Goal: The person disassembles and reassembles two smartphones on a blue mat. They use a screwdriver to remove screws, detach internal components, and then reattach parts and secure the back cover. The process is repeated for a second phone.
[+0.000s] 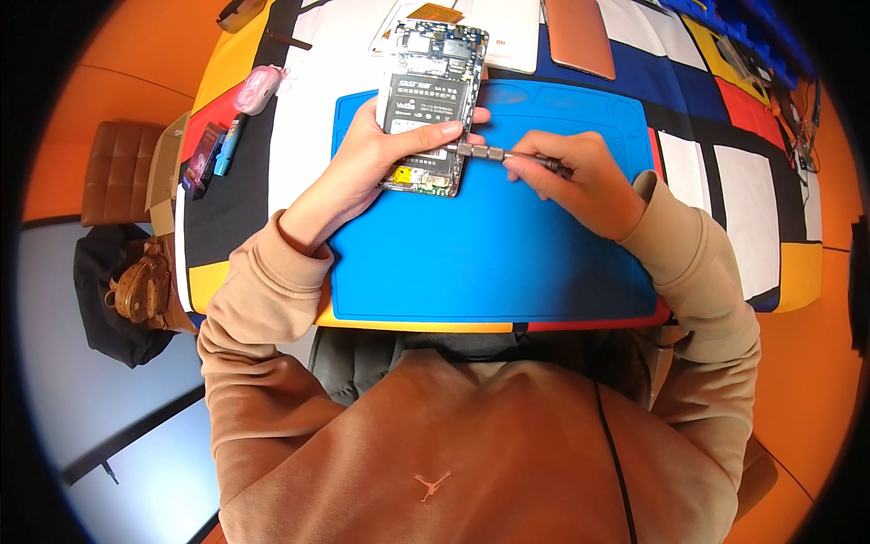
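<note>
An opened smartphone (433, 95) is held upright over the blue mat, its black battery and green circuit boards bare. My left hand (381, 145) grips it by the lower half, thumb across the front and fingertips showing past the right edge. In my right hand (580, 177) is a slim screwdriver (485, 152) with a knurled metal shaft, lying almost level and pointing left. Its tip reaches the phone's right side by my left thumb; whether it touches a part there I cannot tell. Beneath both hands spreads the blue work mat (489, 263).
A copper-coloured phone or back cover (580, 36) lies at the far side, beside white boxes or papers (507, 36). At the left are a pink case (257, 89), a blue pen-like tool (228, 147) and a small dark box (203, 161). Blue bins (761, 36) stand far right.
</note>
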The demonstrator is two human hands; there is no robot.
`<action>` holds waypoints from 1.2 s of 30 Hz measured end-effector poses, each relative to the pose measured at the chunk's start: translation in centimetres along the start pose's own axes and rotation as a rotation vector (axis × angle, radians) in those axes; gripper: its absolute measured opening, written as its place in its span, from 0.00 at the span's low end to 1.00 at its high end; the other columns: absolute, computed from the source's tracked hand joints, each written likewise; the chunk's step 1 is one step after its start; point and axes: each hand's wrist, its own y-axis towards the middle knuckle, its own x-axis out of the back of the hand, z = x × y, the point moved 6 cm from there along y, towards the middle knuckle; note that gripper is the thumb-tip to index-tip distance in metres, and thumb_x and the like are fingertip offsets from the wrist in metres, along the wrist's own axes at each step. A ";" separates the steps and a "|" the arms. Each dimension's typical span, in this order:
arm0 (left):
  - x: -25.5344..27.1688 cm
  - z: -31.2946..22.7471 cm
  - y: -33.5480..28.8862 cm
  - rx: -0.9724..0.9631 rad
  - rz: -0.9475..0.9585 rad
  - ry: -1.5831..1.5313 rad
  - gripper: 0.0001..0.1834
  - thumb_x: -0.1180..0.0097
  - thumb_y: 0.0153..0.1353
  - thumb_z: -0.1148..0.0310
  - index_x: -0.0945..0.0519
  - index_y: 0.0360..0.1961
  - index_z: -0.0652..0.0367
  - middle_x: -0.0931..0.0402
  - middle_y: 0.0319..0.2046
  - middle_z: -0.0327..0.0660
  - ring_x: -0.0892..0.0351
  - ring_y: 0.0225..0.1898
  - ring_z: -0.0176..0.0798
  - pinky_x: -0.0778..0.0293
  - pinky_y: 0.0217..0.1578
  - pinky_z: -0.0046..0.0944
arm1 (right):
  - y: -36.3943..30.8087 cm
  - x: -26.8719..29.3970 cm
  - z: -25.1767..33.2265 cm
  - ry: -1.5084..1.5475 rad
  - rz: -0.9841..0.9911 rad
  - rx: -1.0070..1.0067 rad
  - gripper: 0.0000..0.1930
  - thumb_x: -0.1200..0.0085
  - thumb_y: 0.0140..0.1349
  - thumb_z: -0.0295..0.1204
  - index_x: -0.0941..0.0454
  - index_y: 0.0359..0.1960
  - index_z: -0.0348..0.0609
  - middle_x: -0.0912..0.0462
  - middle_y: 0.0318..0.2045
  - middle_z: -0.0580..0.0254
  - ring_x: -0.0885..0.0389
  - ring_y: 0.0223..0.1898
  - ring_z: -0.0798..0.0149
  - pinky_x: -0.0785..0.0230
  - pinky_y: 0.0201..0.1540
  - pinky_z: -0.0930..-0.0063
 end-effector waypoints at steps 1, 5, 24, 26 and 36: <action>0.0 0.1 0.0 0.002 0.004 0.010 0.23 0.37 0.63 0.71 0.26 0.58 0.65 0.18 0.51 0.48 0.15 0.48 0.39 0.17 0.48 0.37 | 0.0 0.1 -0.3 0.030 -0.020 -0.038 0.10 0.43 0.68 0.33 0.20 0.33 0.38 0.29 0.15 0.64 0.35 0.17 0.76 0.43 0.20 0.77; -0.3 0.5 0.1 0.023 0.024 -0.001 0.21 0.35 0.62 0.73 0.25 0.54 0.66 0.16 0.47 0.51 0.13 0.44 0.40 0.16 0.45 0.35 | 0.1 0.4 -1.1 0.106 -0.068 -0.126 0.09 0.41 0.67 0.32 0.19 0.34 0.38 0.31 0.15 0.63 0.36 0.16 0.75 0.44 0.19 0.78; 0.2 0.4 0.1 0.046 -0.089 -0.034 0.17 0.38 0.64 0.68 0.22 0.50 0.65 0.15 0.41 0.46 0.14 0.39 0.34 0.17 0.41 0.31 | -0.1 0.1 -0.4 0.000 0.069 -0.030 0.11 0.43 0.68 0.34 0.20 0.31 0.40 0.35 0.12 0.65 0.43 0.14 0.77 0.51 0.18 0.76; 0.5 0.4 0.1 0.061 -0.090 -0.053 0.18 0.41 0.66 0.66 0.22 0.52 0.66 0.15 0.42 0.46 0.14 0.39 0.32 0.18 0.41 0.30 | -0.1 0.2 -0.4 0.067 0.092 -0.037 0.10 0.43 0.68 0.34 0.20 0.32 0.41 0.35 0.12 0.66 0.42 0.14 0.77 0.51 0.18 0.76; 2.1 0.8 0.2 0.130 -0.110 -0.401 0.18 0.46 0.68 0.61 0.21 0.51 0.64 0.15 0.44 0.47 0.13 0.38 0.33 0.16 0.39 0.31 | -0.2 -0.6 0.8 -0.203 0.110 0.047 0.07 0.39 0.62 0.26 0.16 0.42 0.49 0.26 0.21 0.71 0.36 0.18 0.74 0.42 0.24 0.78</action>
